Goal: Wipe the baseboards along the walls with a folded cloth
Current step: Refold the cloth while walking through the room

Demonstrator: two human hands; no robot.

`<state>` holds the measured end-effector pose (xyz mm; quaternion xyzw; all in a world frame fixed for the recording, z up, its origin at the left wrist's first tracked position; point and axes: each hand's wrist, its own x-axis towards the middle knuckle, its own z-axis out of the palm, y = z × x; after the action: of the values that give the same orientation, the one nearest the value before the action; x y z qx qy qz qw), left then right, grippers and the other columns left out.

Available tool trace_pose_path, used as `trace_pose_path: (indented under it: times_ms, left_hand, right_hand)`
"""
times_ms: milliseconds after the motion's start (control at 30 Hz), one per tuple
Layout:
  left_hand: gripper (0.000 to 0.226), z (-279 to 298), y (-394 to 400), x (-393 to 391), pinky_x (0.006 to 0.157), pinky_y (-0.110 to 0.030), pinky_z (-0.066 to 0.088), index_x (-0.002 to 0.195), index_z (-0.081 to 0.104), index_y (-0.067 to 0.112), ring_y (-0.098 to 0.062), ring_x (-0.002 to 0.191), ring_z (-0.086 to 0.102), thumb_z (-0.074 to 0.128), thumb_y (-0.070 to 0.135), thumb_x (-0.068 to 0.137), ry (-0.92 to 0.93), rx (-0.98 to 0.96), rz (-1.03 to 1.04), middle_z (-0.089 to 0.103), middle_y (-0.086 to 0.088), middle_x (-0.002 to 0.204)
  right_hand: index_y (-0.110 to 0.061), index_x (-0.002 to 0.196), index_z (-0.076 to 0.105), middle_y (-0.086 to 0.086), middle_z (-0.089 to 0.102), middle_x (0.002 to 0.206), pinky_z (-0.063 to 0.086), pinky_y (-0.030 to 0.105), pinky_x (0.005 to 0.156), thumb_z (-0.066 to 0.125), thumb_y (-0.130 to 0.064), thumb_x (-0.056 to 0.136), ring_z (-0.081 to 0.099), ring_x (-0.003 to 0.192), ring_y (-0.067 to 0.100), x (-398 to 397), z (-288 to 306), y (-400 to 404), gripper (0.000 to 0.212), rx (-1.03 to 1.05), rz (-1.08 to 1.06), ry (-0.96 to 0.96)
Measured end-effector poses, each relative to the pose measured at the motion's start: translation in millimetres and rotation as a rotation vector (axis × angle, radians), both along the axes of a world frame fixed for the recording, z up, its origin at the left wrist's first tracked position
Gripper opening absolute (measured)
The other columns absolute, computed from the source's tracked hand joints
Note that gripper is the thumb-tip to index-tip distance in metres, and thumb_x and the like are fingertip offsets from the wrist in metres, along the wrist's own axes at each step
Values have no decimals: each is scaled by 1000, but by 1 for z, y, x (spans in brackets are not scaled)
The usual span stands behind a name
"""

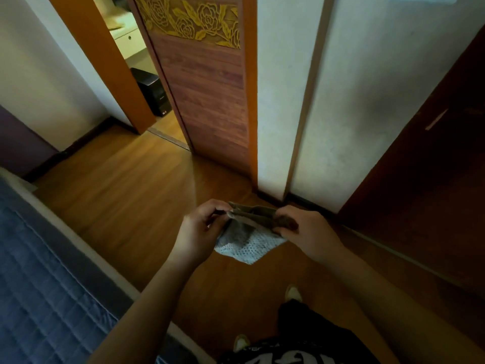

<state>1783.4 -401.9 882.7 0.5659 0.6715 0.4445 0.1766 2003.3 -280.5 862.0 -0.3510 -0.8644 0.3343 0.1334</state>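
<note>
A cloth [246, 240], brown on one side and pale grey on the other, hangs between my two hands above the wooden floor. My left hand [199, 229] pinches its left end and my right hand [307, 232] pinches its right end, with the upper edge folded over. A dark baseboard [270, 197] runs along the foot of the white wall just beyond my hands. Another dark baseboard [78, 143] lines the left wall.
A bed with a blue quilted cover [39, 271] fills the left foreground. A wooden door with carved roses [207, 82] stands ajar ahead, and a black box [152, 90] sits in the room beyond. A dark wardrobe [433, 179] stands at the right. My feet [292, 292] are below.
</note>
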Motion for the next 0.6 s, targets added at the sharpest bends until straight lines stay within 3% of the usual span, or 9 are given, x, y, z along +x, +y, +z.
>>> trace_pose_path:
  times_ms: [133,333,467,600]
  left_hand:
    - [33,2,34,-1,79,-15,53,97,60,42,2,97,64,62,10,93,-17,-58,118,64,29,105]
    - [36,6,64,2,73,-14,55,94,58,49,2,94,64,61,13,93,7,-143,264,62,32,102]
    - [22,0,61,-14,73,-17,55,100,60,41,2,93,64,58,20,92,82,-171,384,64,25,95]
    - [29,-17,50,-36,74,-8,50,101,59,34,8,92,61,63,8,92,166,-216,460,60,25,93]
  right_hand:
    - [-26,125,64,-8,65,115,45,20,87,66,-26,91,60,102,9,-13,-8,55,34,52,181,-134]
    - [-26,113,69,-9,60,108,40,14,74,63,-35,92,60,88,7,-40,-18,106,24,214,447,-210]
    - [-17,105,67,-4,61,111,43,14,74,63,-25,92,61,93,10,-58,-24,124,16,231,428,-64]
    - [-14,100,66,0,55,119,45,23,93,67,-16,90,54,109,13,-82,-25,134,10,173,550,136]
